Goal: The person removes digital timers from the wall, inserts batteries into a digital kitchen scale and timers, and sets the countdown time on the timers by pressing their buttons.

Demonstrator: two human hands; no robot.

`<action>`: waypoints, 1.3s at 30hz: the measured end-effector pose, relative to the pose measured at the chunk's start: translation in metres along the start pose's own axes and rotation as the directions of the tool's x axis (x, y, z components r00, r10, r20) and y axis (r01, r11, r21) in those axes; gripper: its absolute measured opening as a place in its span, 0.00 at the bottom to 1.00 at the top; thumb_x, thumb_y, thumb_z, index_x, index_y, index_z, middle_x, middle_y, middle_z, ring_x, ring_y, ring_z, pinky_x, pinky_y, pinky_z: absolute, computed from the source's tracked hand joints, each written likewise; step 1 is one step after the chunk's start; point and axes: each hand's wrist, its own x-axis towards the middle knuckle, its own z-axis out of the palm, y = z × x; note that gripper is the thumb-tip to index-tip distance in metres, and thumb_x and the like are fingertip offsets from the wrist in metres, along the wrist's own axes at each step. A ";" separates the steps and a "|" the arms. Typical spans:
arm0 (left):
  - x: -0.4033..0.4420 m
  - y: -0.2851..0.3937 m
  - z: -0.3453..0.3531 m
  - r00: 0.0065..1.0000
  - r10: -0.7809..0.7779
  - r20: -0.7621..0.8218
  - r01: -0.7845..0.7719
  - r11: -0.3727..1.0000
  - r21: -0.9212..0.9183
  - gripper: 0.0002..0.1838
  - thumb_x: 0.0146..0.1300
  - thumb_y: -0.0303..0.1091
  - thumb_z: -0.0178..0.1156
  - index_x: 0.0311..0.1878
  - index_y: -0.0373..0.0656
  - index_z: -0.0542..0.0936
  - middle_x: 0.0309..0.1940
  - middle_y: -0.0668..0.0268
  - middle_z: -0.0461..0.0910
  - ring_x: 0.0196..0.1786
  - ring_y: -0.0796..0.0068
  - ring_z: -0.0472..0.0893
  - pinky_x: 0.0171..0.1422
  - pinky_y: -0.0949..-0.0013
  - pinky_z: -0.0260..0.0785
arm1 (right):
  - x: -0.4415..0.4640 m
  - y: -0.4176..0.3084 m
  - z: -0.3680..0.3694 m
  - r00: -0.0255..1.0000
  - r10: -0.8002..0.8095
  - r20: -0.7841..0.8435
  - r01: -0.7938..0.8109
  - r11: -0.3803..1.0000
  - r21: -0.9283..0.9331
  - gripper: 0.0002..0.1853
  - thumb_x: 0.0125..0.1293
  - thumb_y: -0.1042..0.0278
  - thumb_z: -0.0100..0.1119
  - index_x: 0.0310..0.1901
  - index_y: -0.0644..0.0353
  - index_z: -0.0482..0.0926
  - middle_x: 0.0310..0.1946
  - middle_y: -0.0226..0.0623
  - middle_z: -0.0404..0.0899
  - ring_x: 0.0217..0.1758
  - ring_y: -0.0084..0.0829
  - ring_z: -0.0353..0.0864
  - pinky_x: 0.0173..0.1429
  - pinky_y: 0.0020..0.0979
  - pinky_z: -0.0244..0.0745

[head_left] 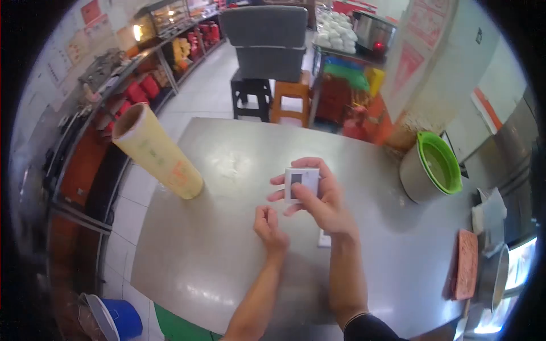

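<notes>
My right hand (pixel 318 196) holds a small white device (pixel 310 181) with a dark square on its face, above the middle of the metal table (pixel 227 165). The thumb lies across the device's face and the other fingers are behind it. Just left of and below it, my left hand (pixel 271 228) has its fingers curled together, and I cannot make out anything in them. Partly hidden by my right forearm, a white object (pixel 324 238) lies on the table.
A tall yellow roll (pixel 159 153) stands at the table's left edge. At the right are a pot with a green rim (pixel 421 170) and a reddish-brown tray (pixel 466 264). Beyond the table, a grey bin (pixel 264 42) rests on stools. A blue bucket (pixel 122 318) is at lower left.
</notes>
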 end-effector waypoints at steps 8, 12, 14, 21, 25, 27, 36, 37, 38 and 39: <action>0.020 -0.020 0.002 0.999 -0.044 0.018 0.046 0.981 -0.190 0.14 0.68 0.38 0.50 0.27 0.42 0.67 0.24 0.75 0.63 0.30 0.84 0.61 0.32 0.74 0.50 | 0.014 -0.019 0.015 1.000 -0.005 -0.022 0.006 1.000 0.023 0.21 0.73 0.77 0.41 0.66 0.64 0.62 0.40 0.47 0.82 0.28 0.21 0.78 0.19 0.19 0.67; 0.022 -0.023 0.005 1.000 -0.006 0.020 0.010 0.983 -0.184 0.16 0.68 0.41 0.51 0.26 0.43 0.67 0.23 0.75 0.65 0.29 0.85 0.62 0.32 0.74 0.53 | 0.012 -0.014 0.019 0.996 0.041 0.083 -0.047 0.997 0.062 0.18 0.74 0.77 0.40 0.63 0.64 0.65 0.38 0.45 0.83 0.27 0.21 0.78 0.23 0.19 0.68; 0.018 -0.020 0.009 0.999 0.033 0.005 -0.031 0.976 -0.217 0.16 0.68 0.42 0.51 0.26 0.43 0.68 0.23 0.75 0.66 0.29 0.85 0.64 0.32 0.74 0.55 | 0.007 -0.016 0.022 0.996 0.045 0.081 -0.043 0.999 -0.018 0.16 0.74 0.76 0.43 0.62 0.64 0.67 0.37 0.44 0.83 0.27 0.21 0.78 0.26 0.19 0.69; -0.007 -0.029 0.031 0.927 -0.267 0.262 0.220 0.956 0.193 0.18 0.73 0.50 0.50 0.47 0.43 0.74 0.44 0.61 0.74 0.49 0.65 0.73 0.54 0.63 0.65 | -0.013 0.002 0.028 0.963 -0.196 -0.186 0.071 0.847 -0.526 0.16 0.75 0.52 0.57 0.53 0.54 0.74 0.21 0.28 0.76 0.18 0.15 0.71 0.18 0.19 0.60; 0.018 -0.031 -0.005 0.847 -0.433 0.308 0.243 0.832 0.499 0.25 0.75 0.51 0.48 0.61 0.40 0.77 0.60 0.52 0.78 0.65 0.53 0.75 0.70 0.55 0.66 | 0.010 0.047 0.032 0.991 -0.077 -0.111 0.013 0.873 -0.487 0.24 0.72 0.50 0.58 0.59 0.58 0.70 0.37 0.38 0.81 0.29 0.23 0.77 0.30 0.23 0.71; 0.003 -0.017 -0.056 0.852 -0.446 0.275 0.263 0.818 0.512 0.24 0.75 0.50 0.48 0.61 0.41 0.77 0.60 0.52 0.78 0.65 0.53 0.75 0.69 0.55 0.66 | 0.013 0.081 0.053 0.991 -0.113 -0.069 0.054 0.816 -0.576 0.22 0.74 0.53 0.54 0.59 0.61 0.70 0.39 0.40 0.81 0.33 0.27 0.79 0.36 0.25 0.74; -0.081 -0.018 -0.211 0.793 -0.600 0.105 0.452 0.695 0.560 0.23 0.74 0.48 0.49 0.59 0.41 0.78 0.58 0.52 0.79 0.62 0.53 0.76 0.67 0.54 0.68 | 0.055 0.227 0.004 0.960 -0.204 0.192 0.266 0.444 -0.856 0.22 0.77 0.59 0.49 0.62 0.69 0.68 0.48 0.50 0.78 0.44 0.41 0.83 0.48 0.33 0.81; -0.089 -0.019 -0.223 0.784 -0.615 0.080 0.475 0.677 0.562 0.22 0.74 0.48 0.49 0.59 0.41 0.78 0.57 0.52 0.79 0.62 0.53 0.77 0.66 0.54 0.68 | 0.057 0.233 0.011 0.961 -0.203 0.189 0.260 0.425 -0.867 0.22 0.77 0.59 0.49 0.62 0.69 0.68 0.49 0.50 0.78 0.44 0.41 0.83 0.49 0.34 0.81; -0.096 -0.021 -0.234 0.776 -0.628 0.056 0.492 0.659 0.569 0.22 0.74 0.48 0.49 0.59 0.41 0.78 0.57 0.52 0.79 0.61 0.54 0.77 0.66 0.54 0.68 | 0.060 0.240 0.016 0.961 -0.204 0.185 0.256 0.410 -0.875 0.23 0.77 0.58 0.49 0.62 0.69 0.68 0.49 0.50 0.78 0.45 0.41 0.83 0.49 0.34 0.81; -0.104 -0.021 -0.243 0.769 -0.638 0.034 0.508 0.644 0.572 0.22 0.74 0.47 0.50 0.59 0.41 0.78 0.57 0.52 0.79 0.61 0.54 0.77 0.66 0.54 0.68 | 0.062 0.246 0.020 0.962 -0.203 0.183 0.253 0.405 -0.879 0.23 0.77 0.58 0.49 0.63 0.69 0.68 0.49 0.50 0.78 0.45 0.42 0.83 0.49 0.35 0.81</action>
